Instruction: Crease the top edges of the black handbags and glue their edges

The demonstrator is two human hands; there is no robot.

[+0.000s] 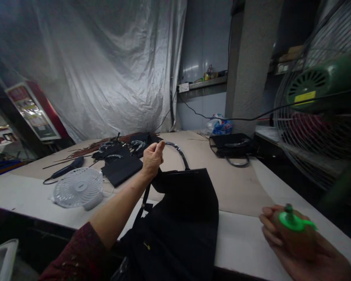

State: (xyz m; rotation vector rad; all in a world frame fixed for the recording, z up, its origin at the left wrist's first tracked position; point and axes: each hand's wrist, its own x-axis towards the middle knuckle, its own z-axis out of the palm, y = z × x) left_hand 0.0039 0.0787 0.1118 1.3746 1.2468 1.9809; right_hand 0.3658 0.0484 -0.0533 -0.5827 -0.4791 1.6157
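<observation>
My left hand [153, 158] is closed in a pinch on the curved black handle [179, 151] of a black bag [183, 218] that lies on the table [240, 187] in front of me. The bag hangs partly over the near edge. At the lower right, my right hand [292, 238] is closed round a small green tool [294, 221] with a dark stem sticking up from a round green disc. That hand rests near the table's right front corner, apart from the bag.
A small white fan [78, 188] lies at the left with a black corded tool [66, 169] behind it. Black bag pieces and straps [121, 154] pile at the back, another black bag [231, 144] farther right. A large green fan [318, 113] stands close on the right.
</observation>
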